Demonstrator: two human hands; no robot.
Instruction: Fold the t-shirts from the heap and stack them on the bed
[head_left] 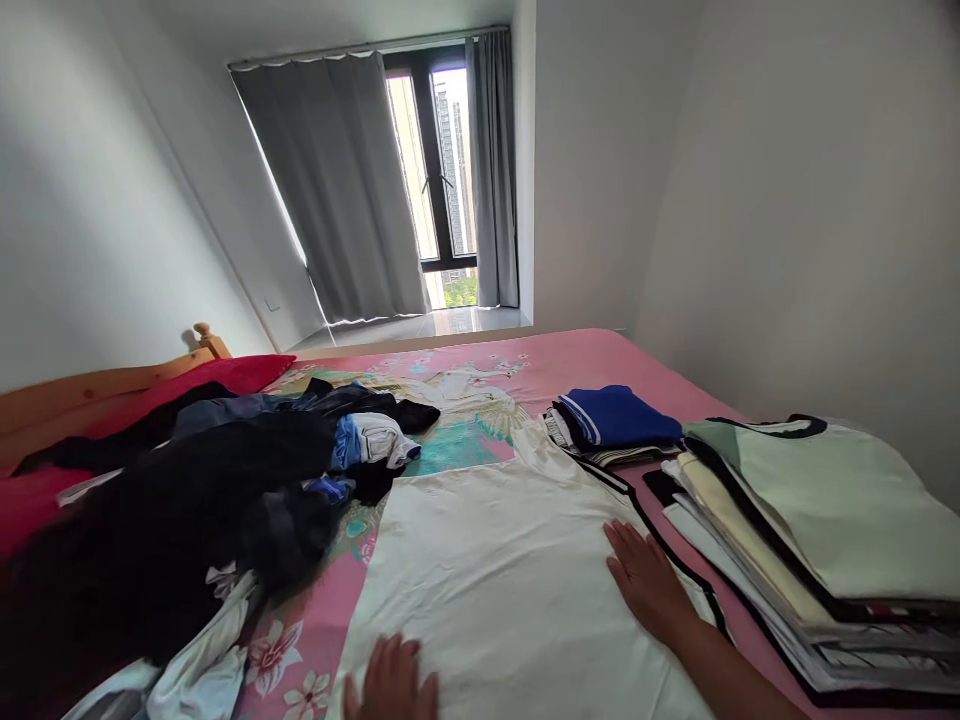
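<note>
Across the near middle of the bed, a white top with black trim [480, 560] lies spread out, its surface lightly creased. The right hand [646, 580] rests palm down near the trimmed edge, fingers extended and grasping nothing. The left hand [391, 680], partly cut off by the bottom of the view, is flat over the near left part of the top, fingers slightly apart. Beneath is a pink floral bedsheet [577, 352]. Just beyond the top, to the right, a folded blue garment [622, 415] crowns a small pile; nearer, a pale green garment [862, 500] tops a taller folded stack. To the left sprawls a loose heap of dark clothes [150, 530], before a wooden headboard [97, 382]. Grey curtains [345, 180] hang partly open at the far window [442, 160].
</note>
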